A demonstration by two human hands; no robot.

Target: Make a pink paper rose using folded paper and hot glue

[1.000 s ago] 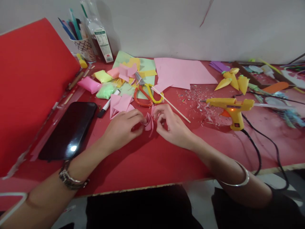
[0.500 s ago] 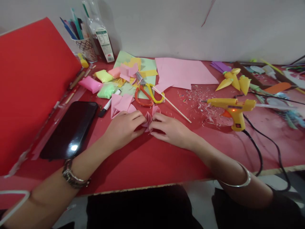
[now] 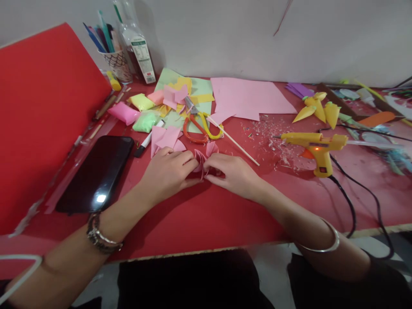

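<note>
Between my two hands is a folded piece of pink paper [image 3: 200,158], its pleats standing up above my fingertips. My left hand [image 3: 170,169] pinches it from the left side. On the other side, the fingers and thumb of my right hand [image 3: 230,171] close on its right edge. My fingers cover its lower part. Pink paper pieces [image 3: 166,138] lie just behind my left hand. Scissors with orange and yellow handles [image 3: 196,136] rest beyond the paper, and a thin wooden stick [image 3: 238,143] slants across the yellow handle toward my right hand.
A yellow glue gun [image 3: 318,150] with its light on lies right, its black cord running off the table edge. Left are a phone [image 3: 96,171], a marker [image 3: 148,139] and clay packets [image 3: 124,112]. Pink sheets [image 3: 251,96], yellow paper cones [image 3: 317,109] and a pen cup [image 3: 117,66] stand behind.
My right fingers have shifted slightly on the pink paper, with thumb and forefinger now pinching nearer its edge. The pleats show a little more. The other things lie as before.
</note>
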